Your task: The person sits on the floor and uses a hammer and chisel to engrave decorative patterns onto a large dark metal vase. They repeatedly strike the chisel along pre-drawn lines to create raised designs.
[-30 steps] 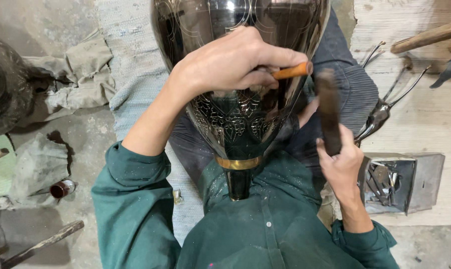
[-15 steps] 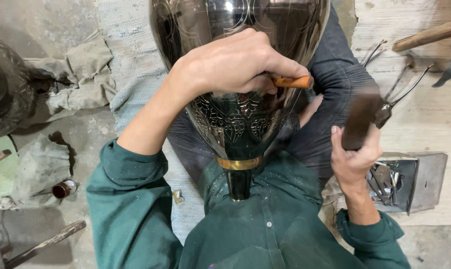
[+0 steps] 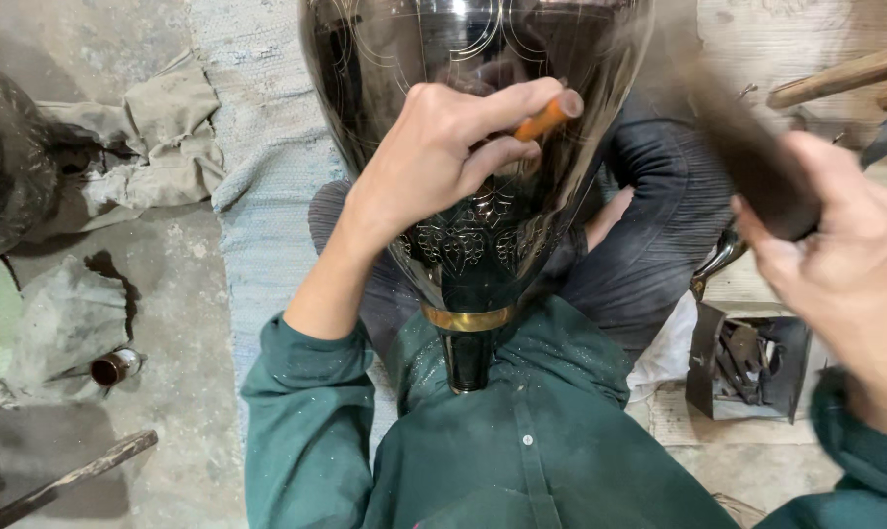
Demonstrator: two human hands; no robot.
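A large dark shiny metal vase (image 3: 483, 127) with engraved patterns and a brass band near its neck rests upside down on my lap. My left hand (image 3: 434, 157) lies on its belly and grips a thin orange-handled chisel (image 3: 546, 116) against the metal. My right hand (image 3: 845, 264) is raised at the right, close to the camera, and holds a dark wooden mallet (image 3: 747, 157), which is blurred by motion. The mallet is apart from the chisel, to its right.
A small metal box of tools (image 3: 747, 362) stands on the wooden boards at the right. Grey rags (image 3: 140, 137) lie on the concrete floor at the left, with a small brown bottle (image 3: 115, 367) and a hammer handle (image 3: 71, 480). A woven mat (image 3: 257, 147) lies under my legs.
My right hand has lifted the mallet up and out to the right, toward the camera. The left hand keeps the chisel on the vase at almost the same spot.
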